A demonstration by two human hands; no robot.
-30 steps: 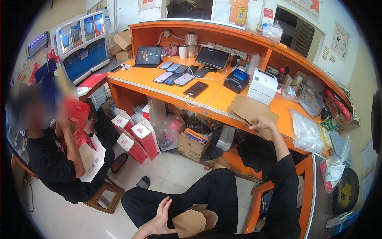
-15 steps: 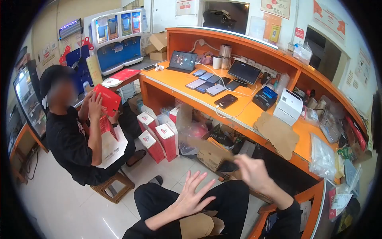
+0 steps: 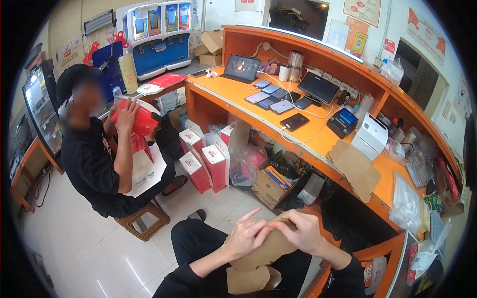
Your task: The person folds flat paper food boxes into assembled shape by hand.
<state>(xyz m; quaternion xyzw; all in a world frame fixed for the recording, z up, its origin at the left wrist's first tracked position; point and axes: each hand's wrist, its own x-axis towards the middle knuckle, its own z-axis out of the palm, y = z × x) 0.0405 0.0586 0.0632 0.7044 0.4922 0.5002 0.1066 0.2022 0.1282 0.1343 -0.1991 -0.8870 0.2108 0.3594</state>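
Note:
Above my lap, a flat brown cardboard blank [image 3: 266, 252] is pinched along its upper edge by both hands. My left hand [image 3: 246, 234] grips it with thumb and fingers, its index finger sticking out. Close beside it, my right hand [image 3: 303, 232] is closed on the same edge, the thumbs nearly meeting. More brown cardboard pieces [image 3: 243, 280] with rounded edges lie on my lap under the held one. A stack of similar brown blanks [image 3: 354, 169] rests on the orange counter to the right.
A co-worker [image 3: 99, 149] on a woven stool at left handles a red box [image 3: 136, 119]. Red-and-white boxes [image 3: 214, 169] stand on the floor near an open carton [image 3: 268, 191]. The orange counter [image 3: 218, 92] holds phones, a tablet, a screen and printers.
My right hand has come down and left with the cardboard blank. My left hand, spread before, now grips it too. The co-worker has shifted the red box slightly, and my view has turned a little.

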